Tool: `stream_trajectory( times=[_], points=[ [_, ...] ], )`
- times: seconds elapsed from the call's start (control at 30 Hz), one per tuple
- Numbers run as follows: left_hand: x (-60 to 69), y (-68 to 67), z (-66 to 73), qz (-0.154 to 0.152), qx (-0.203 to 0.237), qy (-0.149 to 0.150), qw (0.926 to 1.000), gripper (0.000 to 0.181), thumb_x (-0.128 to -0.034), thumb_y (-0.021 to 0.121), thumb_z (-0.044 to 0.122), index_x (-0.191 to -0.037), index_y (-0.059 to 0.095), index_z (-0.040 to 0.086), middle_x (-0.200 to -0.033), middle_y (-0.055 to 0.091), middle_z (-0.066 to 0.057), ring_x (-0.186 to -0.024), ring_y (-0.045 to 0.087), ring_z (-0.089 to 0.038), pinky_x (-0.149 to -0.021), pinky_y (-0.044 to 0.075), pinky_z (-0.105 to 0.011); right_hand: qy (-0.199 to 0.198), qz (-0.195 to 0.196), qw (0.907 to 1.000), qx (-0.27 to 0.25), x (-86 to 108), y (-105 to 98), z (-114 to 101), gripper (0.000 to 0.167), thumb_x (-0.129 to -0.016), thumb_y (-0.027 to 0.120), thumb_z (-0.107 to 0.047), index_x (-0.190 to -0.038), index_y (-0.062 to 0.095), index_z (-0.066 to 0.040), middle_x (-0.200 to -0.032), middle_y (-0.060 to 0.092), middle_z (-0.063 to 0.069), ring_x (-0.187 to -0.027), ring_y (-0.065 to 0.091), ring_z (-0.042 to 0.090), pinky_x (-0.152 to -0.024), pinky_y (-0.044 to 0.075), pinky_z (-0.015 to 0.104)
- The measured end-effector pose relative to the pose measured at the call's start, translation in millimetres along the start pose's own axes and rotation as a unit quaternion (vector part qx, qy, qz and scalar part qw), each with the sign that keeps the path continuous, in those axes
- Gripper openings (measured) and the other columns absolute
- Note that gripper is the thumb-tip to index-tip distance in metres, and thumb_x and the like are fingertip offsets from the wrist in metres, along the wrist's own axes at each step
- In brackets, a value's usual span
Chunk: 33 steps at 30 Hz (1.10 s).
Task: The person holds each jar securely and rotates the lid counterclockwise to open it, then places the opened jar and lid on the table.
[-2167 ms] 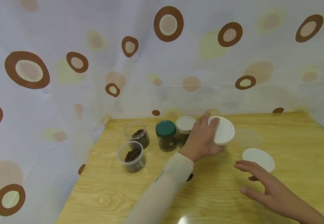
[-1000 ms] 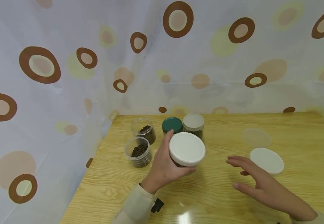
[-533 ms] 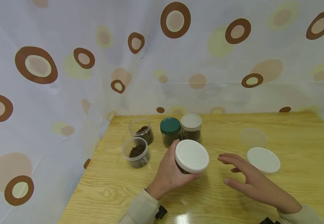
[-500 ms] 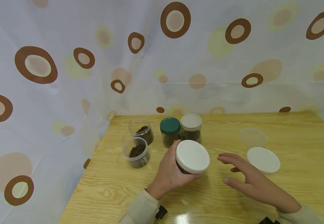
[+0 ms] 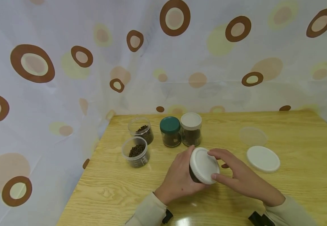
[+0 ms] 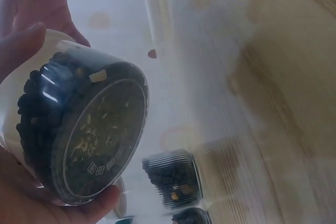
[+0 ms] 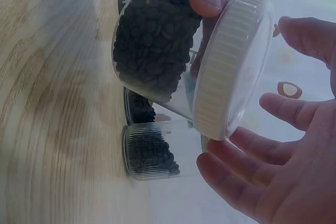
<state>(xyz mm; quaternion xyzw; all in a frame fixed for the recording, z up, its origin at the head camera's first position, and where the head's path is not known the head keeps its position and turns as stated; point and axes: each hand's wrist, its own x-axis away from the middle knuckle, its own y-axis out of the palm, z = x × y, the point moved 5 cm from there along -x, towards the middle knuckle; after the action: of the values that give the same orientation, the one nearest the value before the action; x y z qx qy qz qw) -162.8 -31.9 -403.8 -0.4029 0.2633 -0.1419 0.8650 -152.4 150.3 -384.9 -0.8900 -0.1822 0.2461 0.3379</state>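
Observation:
A clear jar of dark pellets with a ribbed white lid is tilted above the table, gripped round its body by my left hand. In the left wrist view the jar's clear base faces the camera. My right hand is at the lid's right side with fingers spread and the thumb and index tips at its rim; contact is unclear. The right wrist view shows the pellets inside and the right hand's fingers relaxed around the lid's edge.
Behind stand a green-lidded jar and a white-lidded jar. Two lidless tubs hold brown pellets at the left. A white lid and a translucent disc lie at the right. A patterned sheet hangs behind.
The left hand has brought the jar from the back towards the front, then slightly right, and tilted its lid to the right. The right hand has moved left to the lid.

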Motion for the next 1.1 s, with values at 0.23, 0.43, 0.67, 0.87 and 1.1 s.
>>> stream_trajectory(
  times=[0.23, 0.43, 0.67, 0.87, 1.1],
  points=[
    [-3.1, 2.1, 4.9, 0.004, -0.023, 0.011, 0.9997, 0.105, -0.0717, 0.083, 0.052, -0.152, 0.027, 0.014, -0.134, 0.055, -0.004, -0.128, 0.053, -0.019, -0.102, 0.050, -0.038, 0.019, -0.016, 0.9997, 0.007, -6.3, 7.9, -4.1, 0.080, -0.081, 0.082, -0.033, -0.148, 0.040, -0.019, -0.147, 0.045, 0.017, -0.120, 0.055, 0.034, -0.077, 0.054, 0.030],
    [-1.2, 1.2, 5.3, 0.003, -0.035, 0.021, 0.9991, 0.105, -0.0745, 0.080, 0.055, -0.153, 0.024, 0.013, -0.137, 0.053, -0.004, -0.130, 0.051, -0.019, -0.107, 0.047, -0.039, 0.035, 0.008, 0.9993, 0.008, -7.5, 8.5, -4.1, 0.084, -0.076, 0.085, -0.036, -0.145, 0.042, -0.018, -0.142, 0.047, 0.013, -0.112, 0.055, 0.026, -0.072, 0.053, 0.027],
    [1.6, 1.5, 1.6, -0.023, -0.014, 0.036, 0.9990, 0.106, -0.0729, 0.085, 0.047, -0.153, 0.026, 0.012, -0.145, 0.047, -0.003, -0.137, 0.046, -0.020, -0.115, 0.040, -0.039, 0.040, 0.035, 0.9986, 0.001, -4.2, 3.9, -1.3, 0.084, -0.074, 0.087, -0.029, -0.144, 0.043, -0.021, -0.140, 0.048, 0.006, -0.110, 0.051, 0.015, -0.073, 0.054, 0.028],
    [1.5, 2.8, -1.2, -0.026, -0.015, 0.012, 0.9995, 0.102, -0.0708, 0.086, 0.047, -0.150, 0.032, 0.014, -0.142, 0.051, -0.002, -0.135, 0.048, -0.019, -0.112, 0.043, -0.039, 0.028, 0.013, 0.9995, 0.000, -2.5, 5.6, -0.5, 0.085, -0.077, 0.085, -0.030, -0.148, 0.039, -0.021, -0.143, 0.045, 0.009, -0.114, 0.049, 0.017, -0.074, 0.052, 0.027],
    [1.1, 1.2, 0.5, 0.022, -0.073, 0.045, 0.9961, 0.099, -0.0685, 0.085, 0.049, -0.146, 0.038, 0.011, -0.136, 0.056, -0.003, -0.129, 0.054, -0.019, -0.109, 0.046, -0.037, 0.062, -0.019, 0.9979, -0.002, -4.2, 4.2, -3.0, 0.081, -0.087, 0.076, -0.035, -0.152, 0.032, -0.013, -0.148, 0.043, 0.018, -0.118, 0.055, 0.032, -0.071, 0.054, 0.027]
  ],
)
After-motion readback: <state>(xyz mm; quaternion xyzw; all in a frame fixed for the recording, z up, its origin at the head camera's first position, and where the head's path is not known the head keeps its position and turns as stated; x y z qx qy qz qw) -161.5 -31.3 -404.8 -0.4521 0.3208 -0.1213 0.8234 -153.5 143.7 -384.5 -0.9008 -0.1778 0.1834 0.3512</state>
